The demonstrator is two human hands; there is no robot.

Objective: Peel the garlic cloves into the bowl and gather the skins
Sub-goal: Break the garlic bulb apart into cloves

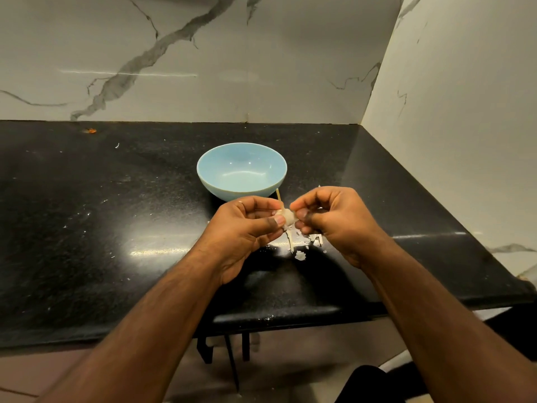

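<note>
A pale garlic piece (287,217) with a thin stem sticking up is held between both hands above the black counter. My left hand (250,225) grips it with thumb and curled fingers. My right hand (328,219) pinches its other side with the fingertips. A light blue bowl (215,173) stands just behind the hands; nothing shows inside it. A small heap of white garlic skins (305,245) lies on the counter under and between the hands.
The black counter (116,228) runs into a corner of marble walls behind and to the right. Small white flecks are scattered over it, and an orange scrap (90,130) lies at the back left. The counter's front edge is near my forearms.
</note>
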